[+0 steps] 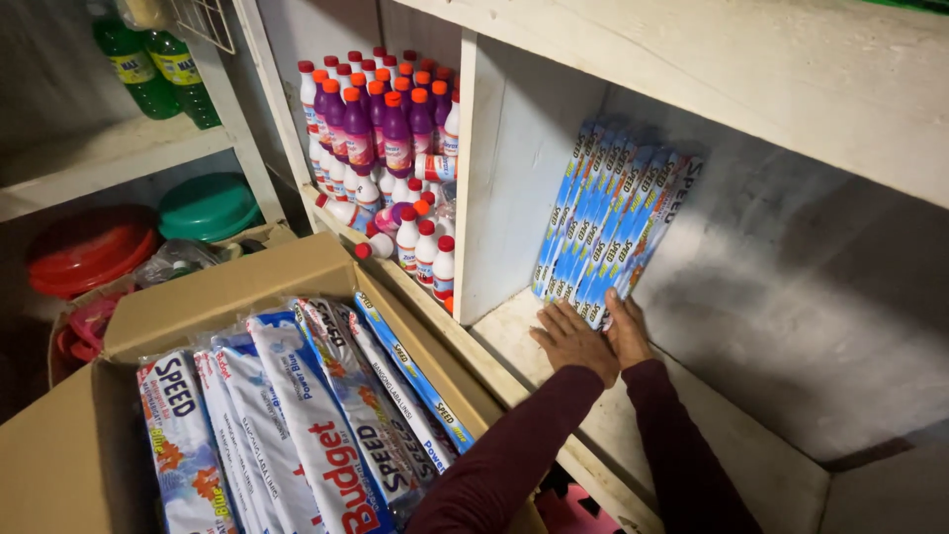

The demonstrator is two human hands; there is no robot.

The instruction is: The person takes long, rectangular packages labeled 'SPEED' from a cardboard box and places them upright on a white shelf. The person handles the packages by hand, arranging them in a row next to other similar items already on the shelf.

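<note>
Both hands pressed against the foot of a row of blue packets (615,222) that stood on end, leaning against the divider (514,178) of a white shelf (751,455) right of centre in the frame. The left hand (573,339) lay flat on the shelf board with fingers spread wide, touching the packets' lower edges and holding nothing. The right hand (627,326), just beside it, rested open against the bottom of the outermost packets, fingers extended; it gripped nothing. Dark maroon sleeves (524,450) ran down to the lower edge of the frame.

At lower left, an open cardboard box (227,292) held more packets (297,435) in blue, white and red wrappers, standing on edge. In the compartment at upper centre, purple and white bottles (381,129) with red caps stood in rows, a few lying on their sides. Green bottles (158,64) sat at upper left, above stacked red (89,252) and green basins (208,206).
</note>
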